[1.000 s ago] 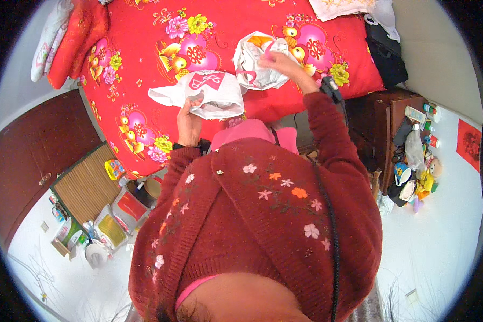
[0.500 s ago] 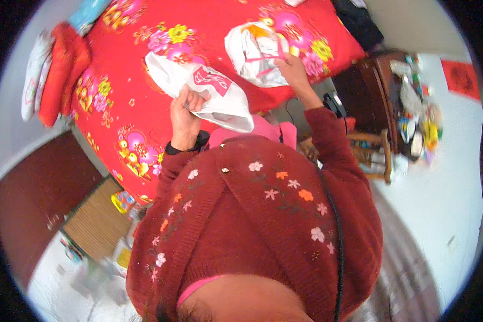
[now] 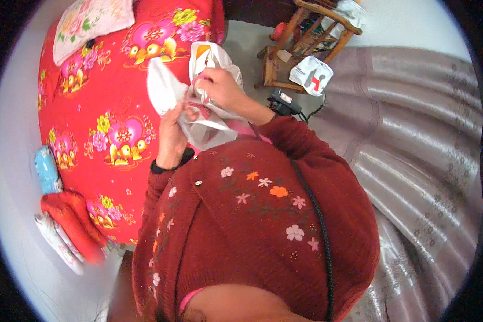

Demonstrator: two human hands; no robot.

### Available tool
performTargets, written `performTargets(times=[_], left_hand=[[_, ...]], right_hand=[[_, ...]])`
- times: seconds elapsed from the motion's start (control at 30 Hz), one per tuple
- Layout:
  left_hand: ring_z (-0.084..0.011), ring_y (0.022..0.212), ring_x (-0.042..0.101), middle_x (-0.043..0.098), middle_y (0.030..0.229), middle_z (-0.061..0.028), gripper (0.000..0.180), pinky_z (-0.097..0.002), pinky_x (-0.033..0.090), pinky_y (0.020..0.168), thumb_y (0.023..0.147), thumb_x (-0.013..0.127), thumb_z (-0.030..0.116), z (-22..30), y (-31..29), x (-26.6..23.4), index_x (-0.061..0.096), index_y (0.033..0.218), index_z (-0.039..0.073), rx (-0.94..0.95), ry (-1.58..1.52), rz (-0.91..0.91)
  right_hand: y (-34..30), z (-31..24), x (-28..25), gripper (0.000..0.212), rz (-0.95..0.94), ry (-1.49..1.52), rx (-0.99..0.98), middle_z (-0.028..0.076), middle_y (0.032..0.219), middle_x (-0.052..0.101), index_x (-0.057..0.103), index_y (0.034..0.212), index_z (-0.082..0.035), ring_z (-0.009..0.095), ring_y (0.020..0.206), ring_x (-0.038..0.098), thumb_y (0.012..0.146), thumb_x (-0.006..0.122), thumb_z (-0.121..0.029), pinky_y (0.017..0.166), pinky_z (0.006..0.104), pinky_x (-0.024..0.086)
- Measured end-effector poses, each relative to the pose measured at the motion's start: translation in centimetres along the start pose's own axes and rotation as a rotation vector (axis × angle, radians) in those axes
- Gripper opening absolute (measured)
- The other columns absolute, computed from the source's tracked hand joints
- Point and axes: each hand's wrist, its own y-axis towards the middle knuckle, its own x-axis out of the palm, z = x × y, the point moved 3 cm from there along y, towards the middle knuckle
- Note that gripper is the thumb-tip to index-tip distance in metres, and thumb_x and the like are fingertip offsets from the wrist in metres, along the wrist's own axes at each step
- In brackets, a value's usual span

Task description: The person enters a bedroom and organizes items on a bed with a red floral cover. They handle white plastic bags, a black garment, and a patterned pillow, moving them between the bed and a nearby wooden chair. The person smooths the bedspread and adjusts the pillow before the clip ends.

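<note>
My left hand (image 3: pixel 172 134) is closed on a thin white plastic bag (image 3: pixel 161 88) with a red print, which hangs limp in front of my body. Just to its right, the fingers of my right hand (image 3: pixel 222 88) curl around the pink handle of a second white bag (image 3: pixel 232 68). Something orange shows at the top of that second bag. The two bags overlap, and their contents are mostly hidden.
A bed with a red floral cover (image 3: pixel 86 174) fills the left side, with a pale flowered pillow (image 3: pixel 94 27) on it. A wooden chair (image 3: pixel 276 80), a black device (image 3: pixel 284 103) and a shiny grey curtain (image 3: pixel 413 129) stand to the right.
My body has turned to the right, so the chair and curtain now show more. My right hand, with the pink-handled bag, has come close to my left hand and its bag.
</note>
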Motion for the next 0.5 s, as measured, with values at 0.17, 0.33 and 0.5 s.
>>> performTargets(times=[0.17, 0.33, 0.5], left_hand=[[-0.0219, 0.084, 0.056, 0.060, 0.091, -0.0113, 0.028, -0.0343, 0.045, 0.077, 0.096, 0.040, 0.021, -10.0, 6.4, 6.5, 0.055, 0.095, -0.002, -0.180, 0.086, 0.048], [-0.0246, 0.084, 0.055, 0.058, 0.093, -0.0135, 0.022, -0.0351, 0.044, 0.078, 0.094, 0.037, 0.015, -23.7, 15.3, 8.5, 0.052, 0.095, -0.001, -0.085, 0.378, -0.360], [-0.0188, 0.084, 0.055, 0.058, 0.094, -0.0138, 0.011, -0.0330, 0.047, 0.078, 0.088, 0.046, 0.004, -29.7, 18.6, 12.8, 0.053, 0.094, -0.003, 0.049, 0.871, -0.373]], right_hand=[[-4.5, 2.0, -7.7, 0.021, 0.048, -0.227, 0.132, 0.020, 0.068, 0.058, 0.060, 0.077, 0.002, 0.033, 0.064, 0.060, 0.078, 0.057, -0.019, 0.058, 0.0401, 0.045], [-12.9, 7.0, -21.4, 0.020, 0.129, -0.210, 0.277, 0.016, 0.060, 0.054, 0.058, 0.076, 0.002, 0.022, 0.055, 0.057, 0.076, 0.058, -0.018, 0.053, 0.0348, 0.043], [-19.1, 13.5, -30.5, 0.018, 0.242, -0.134, 0.572, 0.013, 0.056, 0.051, 0.056, 0.073, 0.002, 0.017, 0.049, 0.046, 0.074, 0.059, -0.016, 0.050, 0.0302, 0.040]])
